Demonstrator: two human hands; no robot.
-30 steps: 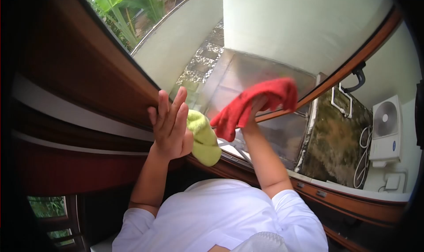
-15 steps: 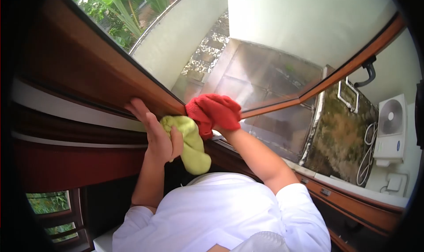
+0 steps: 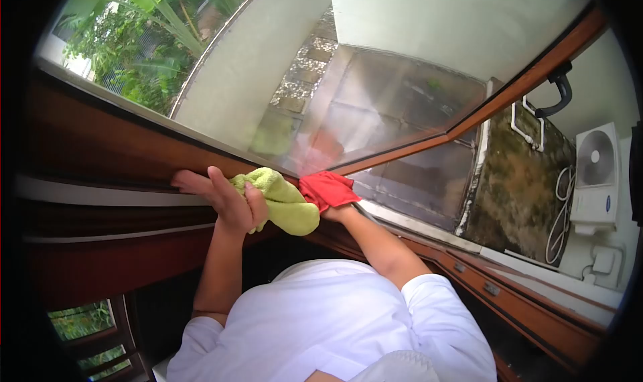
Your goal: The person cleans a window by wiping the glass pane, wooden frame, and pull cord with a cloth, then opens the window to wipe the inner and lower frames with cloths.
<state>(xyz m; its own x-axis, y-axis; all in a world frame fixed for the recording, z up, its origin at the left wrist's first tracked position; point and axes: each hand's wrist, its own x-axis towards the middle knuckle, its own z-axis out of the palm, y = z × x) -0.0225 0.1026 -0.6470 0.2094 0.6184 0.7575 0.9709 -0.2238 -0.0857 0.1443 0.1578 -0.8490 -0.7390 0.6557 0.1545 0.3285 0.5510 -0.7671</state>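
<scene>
My left hand (image 3: pixel 226 200) rests against the brown wooden frame (image 3: pixel 140 141) of a glass window, its fingers stretched out along the wood. A yellow-green cloth (image 3: pixel 281 204) is tucked under that hand's thumb and hangs to the right. My right hand (image 3: pixel 337 213) is mostly hidden beneath a red cloth (image 3: pixel 328 190), which it holds at the lower corner of the window. The two cloths touch or nearly touch. A faint red reflection shows in the glass pane (image 3: pixel 375 114) above the right hand.
A black handle (image 3: pixel 559 94) sits on the frame's right side. Outside are a paved floor (image 3: pixel 429 181), a pale wall (image 3: pixel 455 27), green plants (image 3: pixel 151 43) and a white air-conditioner unit (image 3: pixel 596 174). The wooden sill (image 3: pixel 482 281) runs along the lower right.
My right hand and the red cloth have moved down to the frame's lower corner. My left hand, still with the green cloth, sits slightly further left. The view has shifted a little.
</scene>
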